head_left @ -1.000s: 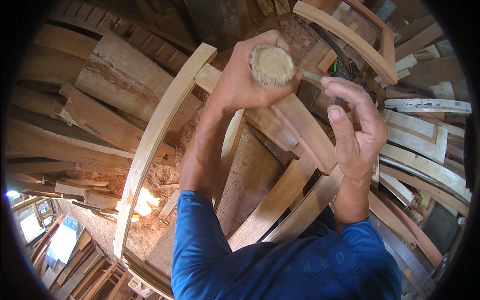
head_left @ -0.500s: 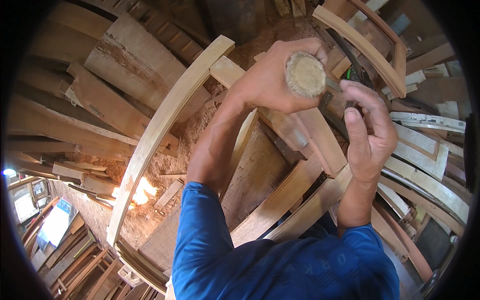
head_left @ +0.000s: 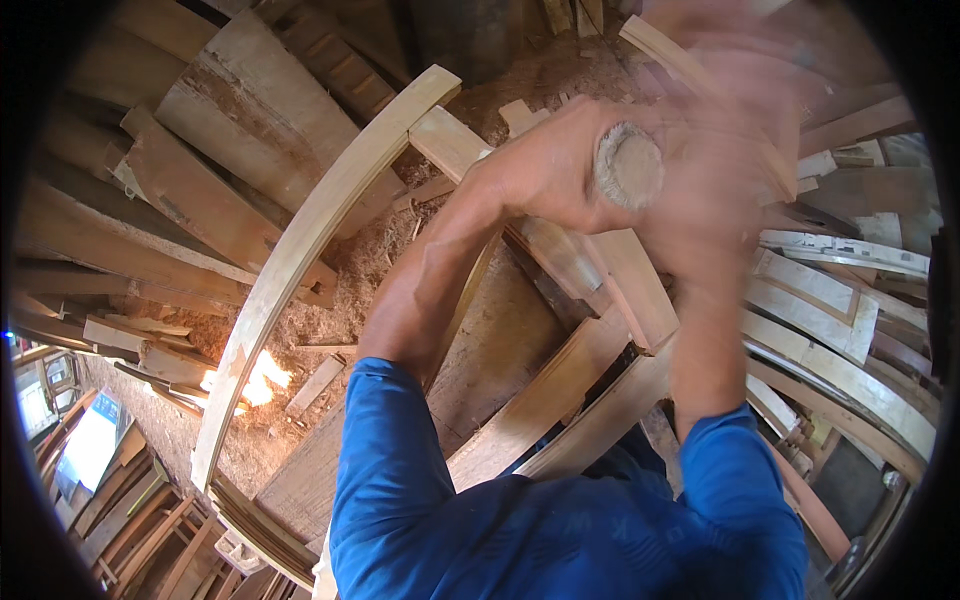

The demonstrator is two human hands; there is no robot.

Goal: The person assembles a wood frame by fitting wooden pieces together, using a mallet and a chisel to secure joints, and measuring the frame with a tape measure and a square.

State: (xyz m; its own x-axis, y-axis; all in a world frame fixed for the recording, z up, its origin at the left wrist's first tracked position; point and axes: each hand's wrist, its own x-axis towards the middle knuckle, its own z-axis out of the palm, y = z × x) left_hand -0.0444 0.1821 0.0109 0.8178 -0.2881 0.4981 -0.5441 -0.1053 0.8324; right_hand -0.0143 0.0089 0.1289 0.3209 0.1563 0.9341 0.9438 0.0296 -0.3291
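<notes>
My left hand (head_left: 560, 165) is closed around a wooden tool handle (head_left: 630, 165) with a round, frayed end that faces up; the rest of the tool is hidden. Beside it my right hand (head_left: 725, 150) is smeared by motion, so its fingers and anything in them cannot be made out. Under my hands lie wooden pieces, among them a short reddish block (head_left: 635, 290). A long curved pale beam (head_left: 290, 250) arcs past on the left, and a crosspiece (head_left: 445, 140) meets it near its far end.
Two curved rails (head_left: 550, 395) run close before my body. Planks (head_left: 235, 190) lie stacked at the far left, with wood shavings (head_left: 340, 310) on the ground below the beam. More boards and curved pieces (head_left: 850, 370) crowd the right side.
My right hand has swung up and forward from beside the tool and is now blurred. My left hand and the tool handle have shifted slightly right in view.
</notes>
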